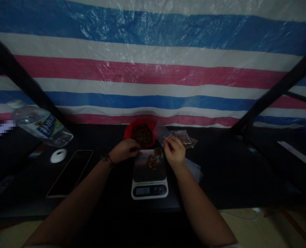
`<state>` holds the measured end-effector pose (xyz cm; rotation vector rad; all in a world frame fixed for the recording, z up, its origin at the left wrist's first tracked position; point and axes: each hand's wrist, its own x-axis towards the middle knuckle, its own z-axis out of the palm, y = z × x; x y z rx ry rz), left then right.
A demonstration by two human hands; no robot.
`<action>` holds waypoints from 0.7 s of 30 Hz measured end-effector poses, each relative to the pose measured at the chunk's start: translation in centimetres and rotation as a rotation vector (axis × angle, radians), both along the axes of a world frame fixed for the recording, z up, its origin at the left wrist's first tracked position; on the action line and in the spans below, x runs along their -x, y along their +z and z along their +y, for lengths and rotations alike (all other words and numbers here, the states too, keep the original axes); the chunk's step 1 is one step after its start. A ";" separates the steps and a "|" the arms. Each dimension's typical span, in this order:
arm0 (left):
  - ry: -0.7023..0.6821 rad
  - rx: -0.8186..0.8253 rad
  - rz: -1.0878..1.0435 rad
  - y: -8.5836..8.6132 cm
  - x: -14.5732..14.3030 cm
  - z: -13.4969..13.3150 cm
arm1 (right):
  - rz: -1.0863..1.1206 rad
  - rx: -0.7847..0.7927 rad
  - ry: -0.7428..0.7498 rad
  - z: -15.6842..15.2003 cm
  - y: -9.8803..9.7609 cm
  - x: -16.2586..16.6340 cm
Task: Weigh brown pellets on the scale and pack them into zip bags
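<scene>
A small kitchen scale (149, 179) stands on the dark table in front of me, with a little heap of brown pieces (153, 160) on its platform. Just behind it is a red bowl (128, 131) full of the same brown pieces. My left hand (124, 150) is curled at the bowl's near rim, fingers pinched together; what they hold is hidden. My right hand (175, 151) is closed on a small clear plastic bag (161, 132), held up beside the bowl and above the scale's far right corner.
A filled clear bag (186, 138) lies right of the bowl, and more clear bags (194, 168) by my right wrist. At the left lie a phone (70, 172), a white round object (59, 155) and a tilted water bottle (39, 124). A striped tarpaulin hangs behind.
</scene>
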<state>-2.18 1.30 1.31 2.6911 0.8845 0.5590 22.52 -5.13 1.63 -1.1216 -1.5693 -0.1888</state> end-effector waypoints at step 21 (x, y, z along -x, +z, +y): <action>0.347 -0.245 -0.059 -2.8 0.7 1.7 | -0.016 0.025 -0.050 0.2 0.0 -0.6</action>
